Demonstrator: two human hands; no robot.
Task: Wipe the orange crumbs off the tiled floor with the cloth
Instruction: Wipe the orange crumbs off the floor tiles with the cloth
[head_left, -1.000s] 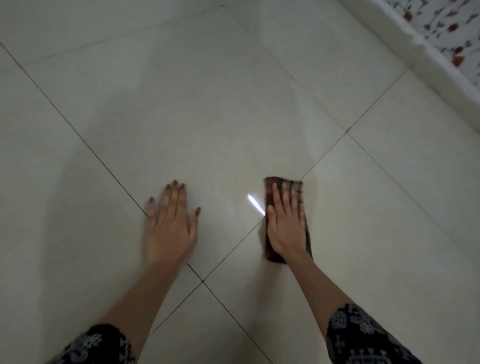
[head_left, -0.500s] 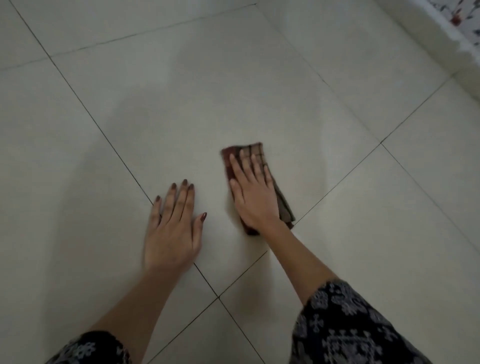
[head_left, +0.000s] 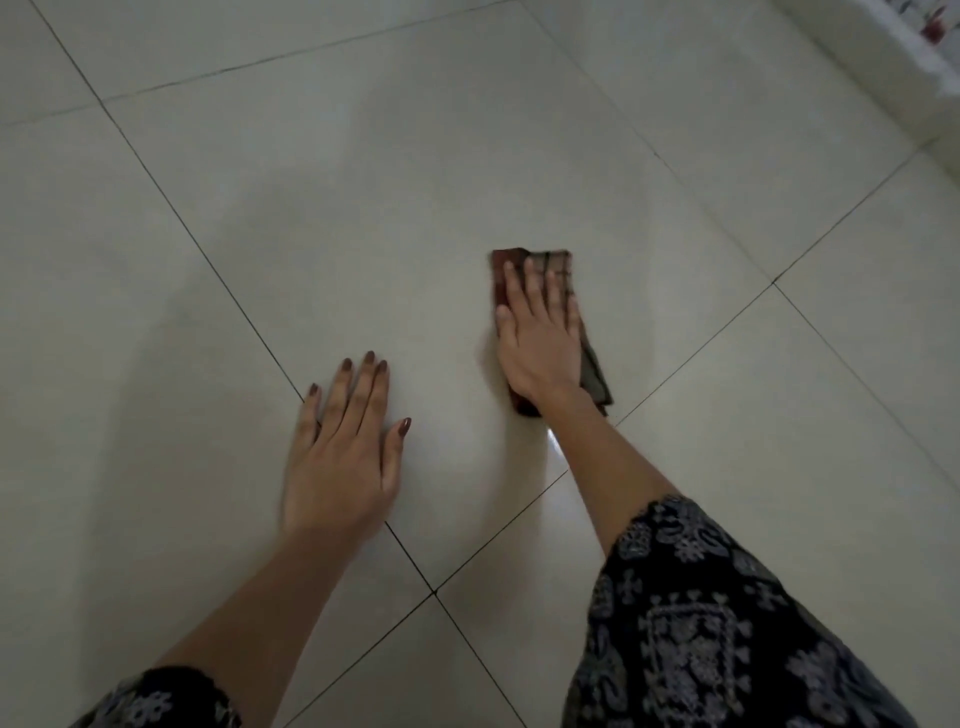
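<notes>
A dark red-brown checked cloth (head_left: 560, 260), folded into a strip, lies on the pale tiled floor (head_left: 415, 182). My right hand (head_left: 540, 332) presses flat on top of it, fingers together and pointing away from me, covering most of the cloth. My left hand (head_left: 343, 457) rests flat on the floor to the left and nearer to me, fingers spread slightly, holding nothing. It lies over a dark grout line. I see no orange crumbs on the tiles.
Dark grout lines cross the floor and meet at a junction (head_left: 434, 592) between my forearms. A white raised ledge (head_left: 857, 62) with patterned fabric above it runs along the top right corner. My patterned sleeves fill the bottom edge.
My right hand has slid the cloth off the grout line, leftward and then farther away from me across the middle tile. My left hand has stayed planted in about the same spot.
</notes>
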